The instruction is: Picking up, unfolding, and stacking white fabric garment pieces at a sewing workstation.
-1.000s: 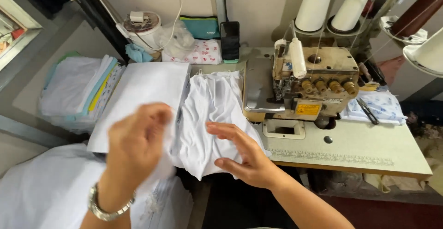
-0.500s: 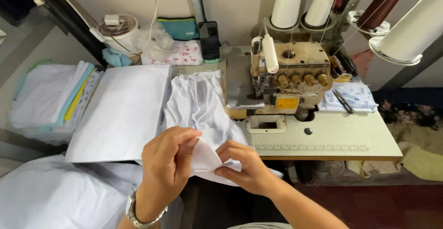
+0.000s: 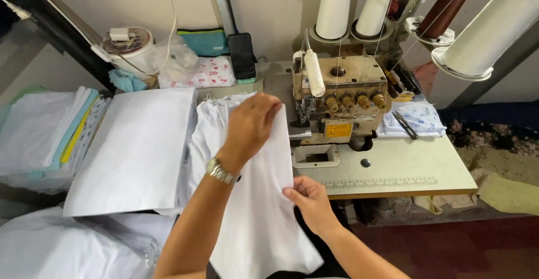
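matt white cloth (image 3: 258, 211), glossy metal watch (image 3: 219, 171)

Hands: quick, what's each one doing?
Left hand: closed on top edge of the white fabric piece.
Right hand: pinching its side edge.

A single head-worn camera looks steeply down and forward from close above the surface (image 3: 393, 169), with the overlock machine (image 3: 339, 102) far and right of centre.

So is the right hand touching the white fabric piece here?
Touching. The head view shows the right hand pinching the lower edge of the white fabric piece, while the left hand grips its top.
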